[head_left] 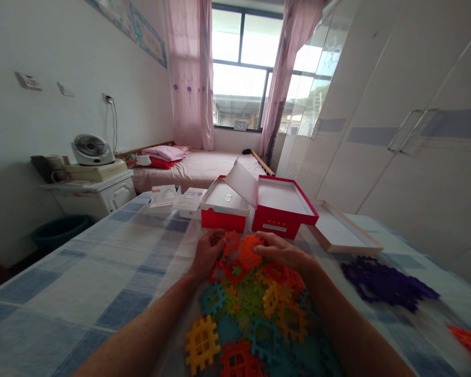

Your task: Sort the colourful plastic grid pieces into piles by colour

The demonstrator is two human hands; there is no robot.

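On checked cloth [141, 272], over piled pieces [251, 301], right hand [284, 252] pinches orange piece [249, 253]; left hand [204, 256] curls at red piece [231, 243], cannot tell if gripping. Light edge hold seems best, notches visible, so neighbours don't drag.

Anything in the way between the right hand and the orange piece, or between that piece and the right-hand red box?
Nothing visible blocks either. The right hand touches the orange piece; beyond it, the red box presents its upright front wall.
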